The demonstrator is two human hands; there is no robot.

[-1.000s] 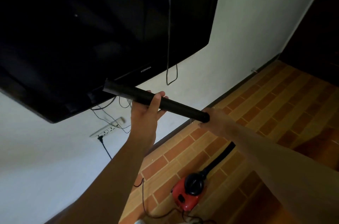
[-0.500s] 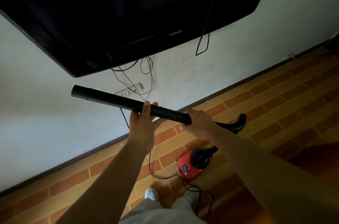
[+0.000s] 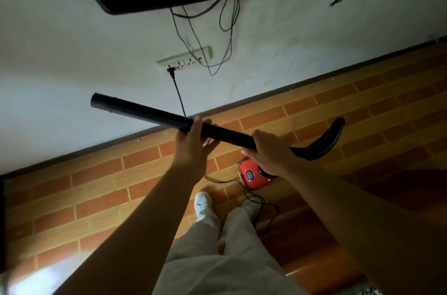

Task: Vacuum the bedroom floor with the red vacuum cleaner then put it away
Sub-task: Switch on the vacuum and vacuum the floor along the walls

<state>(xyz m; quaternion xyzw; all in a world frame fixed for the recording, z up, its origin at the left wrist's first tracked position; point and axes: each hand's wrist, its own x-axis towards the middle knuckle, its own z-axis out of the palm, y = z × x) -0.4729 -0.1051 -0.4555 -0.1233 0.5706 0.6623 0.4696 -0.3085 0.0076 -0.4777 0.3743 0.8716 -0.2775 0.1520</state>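
Being gripped by left hand [image 3: 193,142] and right hand [image 3: 268,152], the wand [image 3: 145,112] is being readied (apparently) for lowering floorward.

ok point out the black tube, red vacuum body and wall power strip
black tube [image 3: 150,114], head view, bare shaft
red vacuum body [image 3: 252,177], head view, top face
wall power strip [image 3: 185,59], head view, socket face
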